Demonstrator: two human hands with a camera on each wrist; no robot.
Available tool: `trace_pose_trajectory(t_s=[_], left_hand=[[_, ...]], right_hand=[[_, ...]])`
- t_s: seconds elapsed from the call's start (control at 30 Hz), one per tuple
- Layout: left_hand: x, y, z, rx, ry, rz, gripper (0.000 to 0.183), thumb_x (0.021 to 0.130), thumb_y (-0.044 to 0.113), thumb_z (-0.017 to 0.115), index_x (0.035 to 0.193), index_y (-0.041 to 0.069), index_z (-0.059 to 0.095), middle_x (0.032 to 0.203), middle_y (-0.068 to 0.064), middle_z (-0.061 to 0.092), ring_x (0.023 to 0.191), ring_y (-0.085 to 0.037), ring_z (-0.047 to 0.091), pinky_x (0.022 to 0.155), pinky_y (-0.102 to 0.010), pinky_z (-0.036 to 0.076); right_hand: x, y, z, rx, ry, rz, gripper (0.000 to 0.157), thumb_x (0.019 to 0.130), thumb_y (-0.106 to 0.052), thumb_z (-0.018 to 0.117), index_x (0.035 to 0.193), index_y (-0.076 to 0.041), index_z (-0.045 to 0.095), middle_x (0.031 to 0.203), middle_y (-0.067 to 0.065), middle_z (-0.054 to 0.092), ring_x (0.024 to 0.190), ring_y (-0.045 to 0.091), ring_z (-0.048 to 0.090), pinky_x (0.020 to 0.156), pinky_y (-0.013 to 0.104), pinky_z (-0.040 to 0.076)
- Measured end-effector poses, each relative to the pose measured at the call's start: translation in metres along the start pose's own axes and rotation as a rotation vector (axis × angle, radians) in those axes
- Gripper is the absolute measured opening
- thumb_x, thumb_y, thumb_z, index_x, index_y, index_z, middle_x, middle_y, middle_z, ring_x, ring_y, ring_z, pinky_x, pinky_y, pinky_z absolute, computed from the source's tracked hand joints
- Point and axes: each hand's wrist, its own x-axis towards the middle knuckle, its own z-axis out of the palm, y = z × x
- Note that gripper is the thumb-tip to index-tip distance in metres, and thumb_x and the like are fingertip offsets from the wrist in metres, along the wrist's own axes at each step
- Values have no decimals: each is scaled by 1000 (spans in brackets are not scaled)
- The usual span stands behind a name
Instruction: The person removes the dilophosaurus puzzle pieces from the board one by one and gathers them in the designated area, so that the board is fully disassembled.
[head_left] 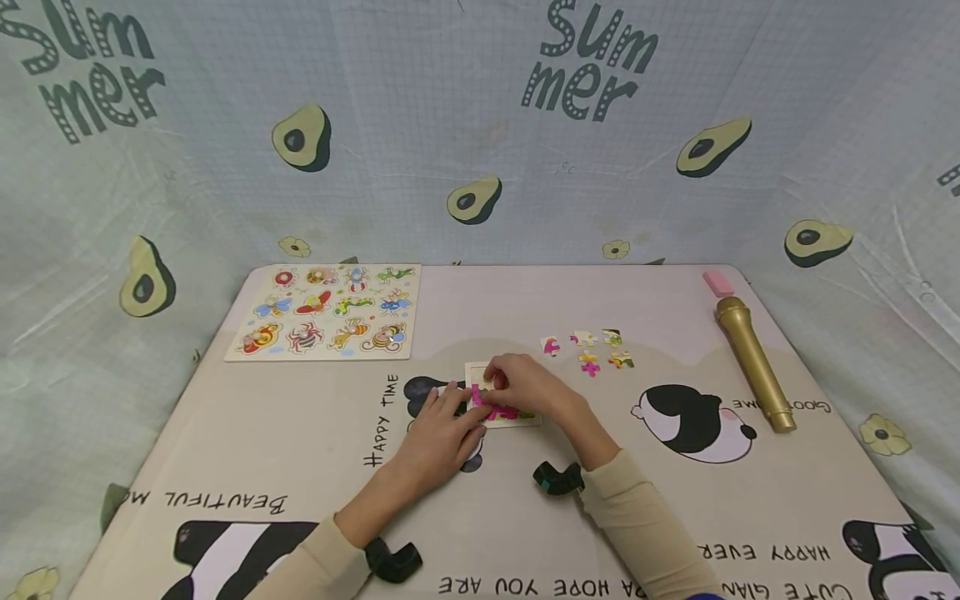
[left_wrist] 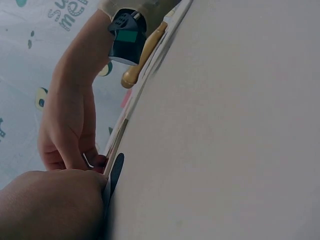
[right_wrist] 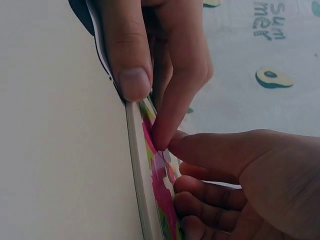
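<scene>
A small framed jigsaw puzzle (head_left: pixel 515 423) lies in front of me, its lower part filled with pink and green pieces (right_wrist: pixel 162 192). My left hand (head_left: pixel 437 429) rests over its left side. In the right wrist view, the left thumb is at the frame's front edge and the index fingertip touches the picture. My right hand (head_left: pixel 528 385) reaches in from the right with bent fingers. Its thumb tip is beside the left index fingertip, and its other fingertips are low over the board. I cannot tell whether the right fingers pinch a piece.
Several loose jigsaw pieces (head_left: pixel 589 363) lie beyond the right hand. A wooden insect puzzle board (head_left: pixel 322 313) lies at the back left. On the right are a gold cylinder-shaped microphone-like object (head_left: pixel 756 367) and a pink block (head_left: pixel 717 283). Printed cloth hangs behind the table.
</scene>
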Motion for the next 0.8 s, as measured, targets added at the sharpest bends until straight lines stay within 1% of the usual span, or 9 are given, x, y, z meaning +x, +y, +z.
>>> trace_pose_trajectory(t_s=[0.2, 0.37, 0.5, 0.63, 0.8], left_hand=[[1, 0, 0, -8, -5, -6, 31, 100, 32, 60, 128, 20, 67, 136, -15, 58, 136, -45, 50, 112, -63, 39], [1, 0, 0, -18, 15, -2, 29, 98, 31, 63, 124, 17, 68, 134, -16, 60, 135, -45, 52, 111, -64, 40], [1, 0, -1, -21, 6, -10, 29, 99, 32, 62, 123, 17, 69, 135, -16, 60, 135, -45, 51, 112, -63, 39], [1, -1, -2, -36, -3, -20, 30, 99, 32, 62, 123, 16, 68, 136, -16, 60, 136, -44, 50, 113, -62, 38], [1, -1, -1, -51, 9, -22, 30, 98, 33, 63, 122, 15, 67, 135, -16, 61, 136, -44, 51, 113, -62, 38]], right_hand=[[0, -1, 1, -41, -6, -44, 20, 92, -16, 73, 108, -5, 72, 86, 1, 64, 78, 11, 54, 73, 24, 49], [-1, -2, 1, -37, -17, -23, 21, 93, -13, 71, 112, -3, 70, 92, 3, 65, 81, 12, 55, 77, 25, 51], [0, -2, 1, -33, -19, -14, 20, 93, -12, 70, 111, -3, 68, 94, 4, 65, 82, 12, 56, 77, 26, 52], [0, -3, 1, -32, -24, -1, 18, 94, -10, 69, 110, -3, 67, 94, 4, 64, 81, 12, 56, 78, 27, 52], [0, -4, 2, -14, -36, 10, 16, 94, -8, 68, 109, -2, 64, 92, 4, 61, 80, 14, 54, 77, 27, 50]])
